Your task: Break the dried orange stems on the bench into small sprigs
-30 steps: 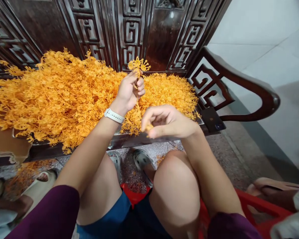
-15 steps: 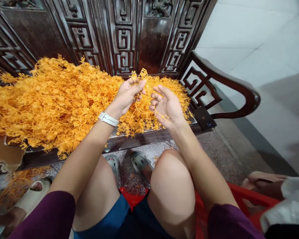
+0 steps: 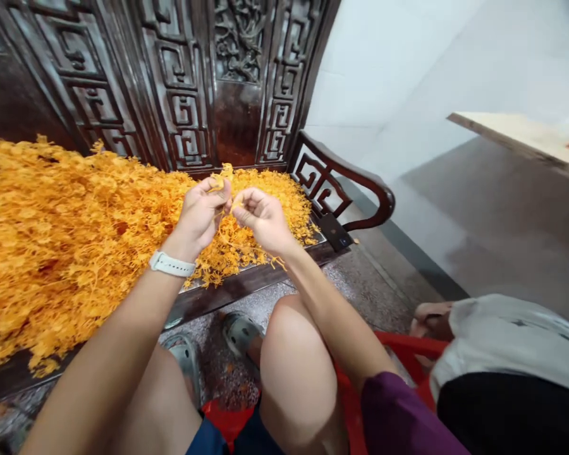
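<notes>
A small orange plastic flower sprig [image 3: 226,170] pokes up above the fingertips of my left hand [image 3: 201,212], which pinches it. My right hand [image 3: 262,218] has its thumb and fingers together close to the left fingertips, closed on a thin orange stem [image 3: 236,205] of the same stuff. Another loose stem [image 3: 278,261] shows below my right wrist. Both hands hover over a large heap of orange plastic flower sprigs [image 3: 90,246] on a dark carved wooden bench [image 3: 237,287]. Where the sprig joins the stem is hidden by my fingers.
A dark phone [image 3: 334,232] lies at the bench's right end, beside the curved armrest [image 3: 382,202]. A red plastic stool [image 3: 405,344] and another person's leg in light cloth [image 3: 493,335] are at the right. A board [image 3: 512,136] juts in above.
My right hand has moved in from a half-open pose apart to pinch near the left fingertips. The view has swung to the right, showing more of the person beside me.
</notes>
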Demonstrator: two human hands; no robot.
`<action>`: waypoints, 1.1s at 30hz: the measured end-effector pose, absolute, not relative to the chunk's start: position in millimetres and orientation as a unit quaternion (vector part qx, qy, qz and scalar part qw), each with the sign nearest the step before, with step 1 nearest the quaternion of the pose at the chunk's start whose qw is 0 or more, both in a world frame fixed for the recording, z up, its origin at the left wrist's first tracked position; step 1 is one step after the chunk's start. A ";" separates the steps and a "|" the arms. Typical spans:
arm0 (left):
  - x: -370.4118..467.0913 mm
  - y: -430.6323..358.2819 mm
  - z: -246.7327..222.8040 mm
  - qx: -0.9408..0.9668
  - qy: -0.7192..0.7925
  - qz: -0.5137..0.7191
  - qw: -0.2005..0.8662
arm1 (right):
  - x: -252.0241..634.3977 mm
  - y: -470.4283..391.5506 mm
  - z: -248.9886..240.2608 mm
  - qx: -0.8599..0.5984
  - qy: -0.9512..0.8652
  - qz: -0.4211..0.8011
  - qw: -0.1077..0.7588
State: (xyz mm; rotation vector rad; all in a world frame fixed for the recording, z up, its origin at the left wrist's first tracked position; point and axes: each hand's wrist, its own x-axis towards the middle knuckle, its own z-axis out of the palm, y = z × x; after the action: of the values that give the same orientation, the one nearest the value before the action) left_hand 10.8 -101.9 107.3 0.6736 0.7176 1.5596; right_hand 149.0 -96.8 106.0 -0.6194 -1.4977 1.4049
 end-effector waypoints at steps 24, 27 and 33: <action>-22.3 -89.2 97.6 0.440 0.388 0.561 0.584 | 165.6 -98.9 110.4 -0.304 -0.324 0.762 0.472; -17.4 -93.0 98.5 0.483 0.400 0.521 0.579 | 163.3 -103.5 108.7 -0.345 -0.410 0.679 0.503; -9.6 -97.0 94.7 0.593 0.406 0.434 0.543 | 163.9 -100.9 99.0 -0.361 -0.549 0.554 0.512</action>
State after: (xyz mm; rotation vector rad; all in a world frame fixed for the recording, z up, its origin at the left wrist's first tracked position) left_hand -9.6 -97.0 94.7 1.4078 0.9650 1.0310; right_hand 163.9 -100.9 99.0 -0.8685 -1.3202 1.3327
